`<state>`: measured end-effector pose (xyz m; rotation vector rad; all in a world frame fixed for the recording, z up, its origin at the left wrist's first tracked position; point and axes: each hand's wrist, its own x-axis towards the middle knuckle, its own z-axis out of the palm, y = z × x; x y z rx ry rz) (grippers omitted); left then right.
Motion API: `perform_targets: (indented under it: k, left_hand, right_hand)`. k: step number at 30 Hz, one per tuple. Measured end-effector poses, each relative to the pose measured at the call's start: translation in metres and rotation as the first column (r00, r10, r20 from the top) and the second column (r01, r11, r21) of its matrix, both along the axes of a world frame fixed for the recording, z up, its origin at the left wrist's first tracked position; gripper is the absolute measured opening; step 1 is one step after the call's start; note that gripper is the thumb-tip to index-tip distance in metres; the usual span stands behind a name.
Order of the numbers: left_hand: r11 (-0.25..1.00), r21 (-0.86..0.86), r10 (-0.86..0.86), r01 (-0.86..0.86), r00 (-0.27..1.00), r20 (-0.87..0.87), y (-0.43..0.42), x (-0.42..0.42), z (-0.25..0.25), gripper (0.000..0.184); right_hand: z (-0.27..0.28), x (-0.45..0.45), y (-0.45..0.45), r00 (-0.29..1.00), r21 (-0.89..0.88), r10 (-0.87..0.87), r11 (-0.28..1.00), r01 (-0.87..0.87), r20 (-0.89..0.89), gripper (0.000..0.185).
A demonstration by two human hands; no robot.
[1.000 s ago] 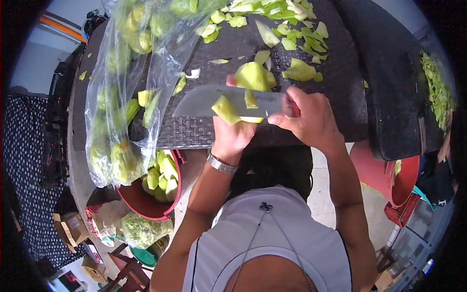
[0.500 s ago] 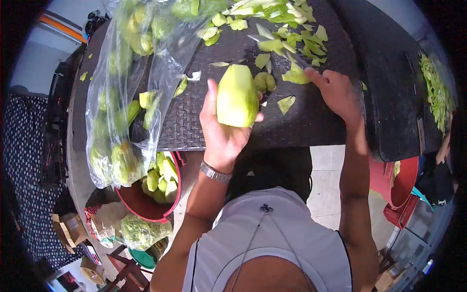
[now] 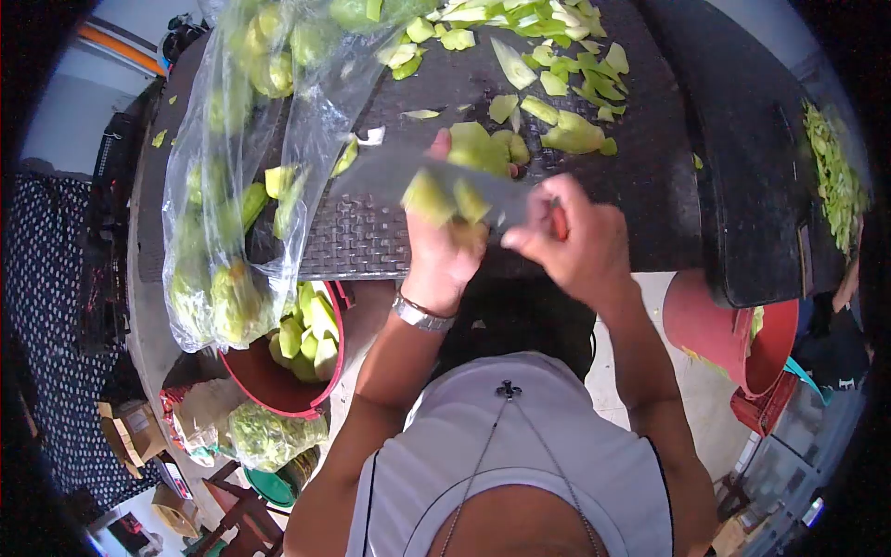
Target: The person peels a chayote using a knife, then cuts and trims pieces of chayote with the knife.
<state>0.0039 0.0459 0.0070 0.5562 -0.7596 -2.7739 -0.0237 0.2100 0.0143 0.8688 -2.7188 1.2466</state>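
Observation:
My left hand (image 3: 440, 252), with a watch on its wrist, holds a pale green peeled vegetable (image 3: 475, 148) from below; the blade partly hides its fingers. My right hand (image 3: 580, 237) is closed round the red handle of a wide knife (image 3: 376, 176). The blurred blade points left and lies across the vegetable, over my left palm. Cut green pieces (image 3: 427, 197) are on the blade. Just beyond, a larger piece (image 3: 574, 135) and smaller peelings lie on the dark woven table (image 3: 353, 237).
A clear plastic bag (image 3: 311, 158) of green vegetables lies on the table's left. Below it, a red bucket (image 3: 340, 357) holds cut pieces. Peelings (image 3: 520, 14) are heaped at the back. Another red bucket (image 3: 705, 316) stands right, beneath a black chair-like surface (image 3: 742, 204).
From half a second ago, my right hand has come back left with the knife to the vegetable in my left hand. Pieces now rest on the blade, and another lies among the peelings.

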Motion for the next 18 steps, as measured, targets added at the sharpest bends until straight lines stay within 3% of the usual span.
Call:
perform_targets:
  k: [1, 2, 3, 4, 12, 13, 15, 16, 17, 18]
  left_hand:
    - [0.979, 0.015, -0.203, 0.203, 0.975, 0.085, -0.014, -0.002, 0.0, 0.058]
    - [0.971, 0.01, -0.238, 0.238, 0.97, 0.04, -0.014, -0.002, -0.009, 0.055]
    - [0.972, -0.062, -0.227, 0.228, 0.974, 0.017, -0.011, 0.0, -0.007, 0.056]
    - [0.967, -0.134, -0.219, 0.216, 0.976, -0.007, -0.008, 0.001, -0.005, 0.056]
    - [0.987, -0.132, -0.1, 0.096, 0.995, -0.018, -0.003, 0.004, -0.014, 0.06]
    - [0.987, -0.152, -0.065, 0.058, 0.997, -0.036, -0.002, 0.005, -0.015, 0.058]
    - [0.997, -0.032, 0.078, -0.077, 0.996, 0.03, 0.002, 0.0, -0.006, 0.054]
    - [0.989, 0.023, 0.142, -0.144, 0.987, 0.071, 0.003, -0.002, -0.001, 0.052]
    - [0.994, -0.091, -0.053, 0.06, 0.996, 0.077, -0.011, 0.004, -0.002, 0.047]
    - [0.995, -0.074, -0.062, 0.066, 0.997, 0.051, -0.013, 0.005, 0.0, 0.047]
  right_hand:
    - [-0.003, 0.005, -0.003, 0.996, -0.009, 0.033, 0.999, -0.034, -0.088, 0.054]
    - [-0.004, 0.008, -0.006, 0.982, -0.016, 0.067, 0.997, -0.07, -0.176, 0.057]
    - [-0.005, 0.008, -0.009, 0.96, 0.03, 0.053, 0.998, -0.047, -0.274, 0.07]
    - [-0.006, 0.008, -0.009, 0.962, 0.039, 0.048, 0.998, -0.039, -0.27, 0.071]
    - [-0.004, 0.001, -0.01, 0.942, 0.018, 0.05, 0.999, -0.047, -0.332, 0.07]
    - [-0.007, -0.002, -0.009, 0.956, 0.024, 0.041, 0.999, -0.036, -0.291, 0.067]
    - [-0.014, -0.014, -0.001, 0.978, 0.039, 0.019, 0.999, -0.011, -0.208, 0.062]
    - [-0.012, -0.023, 0.005, 0.99, 0.134, -0.11, 0.984, 0.121, -0.089, 0.053]
    - [-0.01, -0.039, 0.014, 0.973, 0.131, -0.222, 0.965, 0.228, -0.059, 0.05]
    - [-0.004, -0.05, 0.019, 0.944, 0.13, -0.329, 0.935, 0.331, -0.031, 0.048]
